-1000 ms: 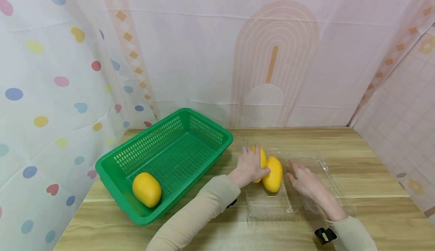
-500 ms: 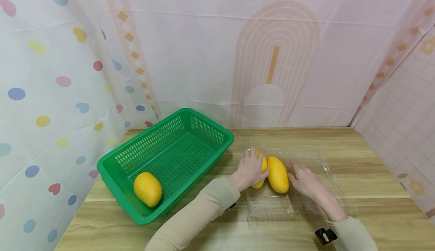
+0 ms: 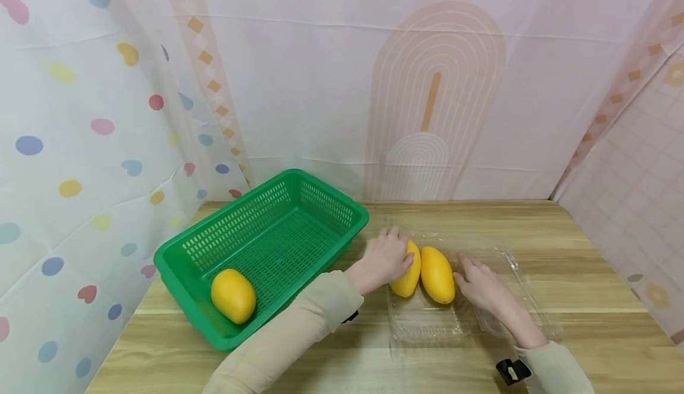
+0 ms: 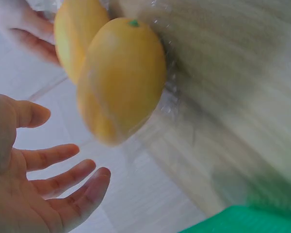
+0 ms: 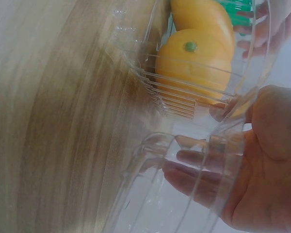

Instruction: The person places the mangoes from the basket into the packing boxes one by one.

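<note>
Two yellow mangoes, a left one [image 3: 407, 275] and a right one [image 3: 437, 275], lie side by side in a clear plastic clamshell box [image 3: 427, 326]. At the left mango's side is my left hand [image 3: 380, 259]; the left wrist view shows its fingers [image 4: 63, 187] spread and loosely bent, with a gap to the fruit. My right hand [image 3: 485, 287] rests at the box's right edge, beside the right mango. Through the clear plastic in the right wrist view, its fingers [image 5: 199, 177] show extended along the wall.
A green plastic basket [image 3: 320, 266] stands at left on the wooden table [image 3: 588, 323], with another mango [image 3: 233, 296] in its near end. The box's clear lid [image 3: 507, 257] lies folded out to the right. Patterned curtains [image 3: 299, 85] hang behind and at the sides.
My left hand has let go of the left mango and drawn back left, uncovering more of it. The right mango has shifted slightly right and turned. My right hand stays in place.
</note>
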A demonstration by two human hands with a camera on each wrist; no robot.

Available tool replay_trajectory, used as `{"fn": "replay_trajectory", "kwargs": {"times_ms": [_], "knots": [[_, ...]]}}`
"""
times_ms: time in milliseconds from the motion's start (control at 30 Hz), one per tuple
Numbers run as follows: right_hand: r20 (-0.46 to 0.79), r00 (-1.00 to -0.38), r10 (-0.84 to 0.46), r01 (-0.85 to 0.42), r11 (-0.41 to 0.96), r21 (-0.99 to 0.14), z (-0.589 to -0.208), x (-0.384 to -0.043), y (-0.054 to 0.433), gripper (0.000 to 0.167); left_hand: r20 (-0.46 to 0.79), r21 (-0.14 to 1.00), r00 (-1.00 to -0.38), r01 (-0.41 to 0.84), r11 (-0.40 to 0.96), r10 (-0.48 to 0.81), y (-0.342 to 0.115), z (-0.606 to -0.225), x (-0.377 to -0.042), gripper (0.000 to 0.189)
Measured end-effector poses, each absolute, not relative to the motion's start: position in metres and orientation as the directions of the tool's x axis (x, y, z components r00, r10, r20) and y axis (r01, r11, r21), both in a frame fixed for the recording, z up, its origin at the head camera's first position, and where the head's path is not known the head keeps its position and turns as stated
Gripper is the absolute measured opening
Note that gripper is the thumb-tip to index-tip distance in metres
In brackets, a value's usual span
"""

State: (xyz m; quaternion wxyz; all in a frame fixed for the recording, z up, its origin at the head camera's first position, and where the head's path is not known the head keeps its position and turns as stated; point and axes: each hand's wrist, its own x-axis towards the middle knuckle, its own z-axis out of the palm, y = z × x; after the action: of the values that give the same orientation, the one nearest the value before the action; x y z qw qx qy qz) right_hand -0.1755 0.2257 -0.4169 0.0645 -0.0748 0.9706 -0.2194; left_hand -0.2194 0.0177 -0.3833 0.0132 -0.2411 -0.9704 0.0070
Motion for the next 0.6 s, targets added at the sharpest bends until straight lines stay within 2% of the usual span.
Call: {"fn": "replay_trajectory", "kwargs": {"times_ms": [300, 600], "knots": [[-0.095, -0.981, -0.172, -0.113, 0.89, -0.441, -0.417, -0.176, 0.226, 0.056, 0.081, -0.02, -0.868, 0.489, 0.872, 0.489, -0.017, -0.359, -0.214, 0.034], [-0.089, -0.981, -0.175, -0.121, 0.895, -0.429, -0.417, -0.175, 0.226, 0.056, 0.029, 0.002, -0.852, 0.523, 0.852, 0.523, -0.064, -0.337, -0.216, 0.022]]}}
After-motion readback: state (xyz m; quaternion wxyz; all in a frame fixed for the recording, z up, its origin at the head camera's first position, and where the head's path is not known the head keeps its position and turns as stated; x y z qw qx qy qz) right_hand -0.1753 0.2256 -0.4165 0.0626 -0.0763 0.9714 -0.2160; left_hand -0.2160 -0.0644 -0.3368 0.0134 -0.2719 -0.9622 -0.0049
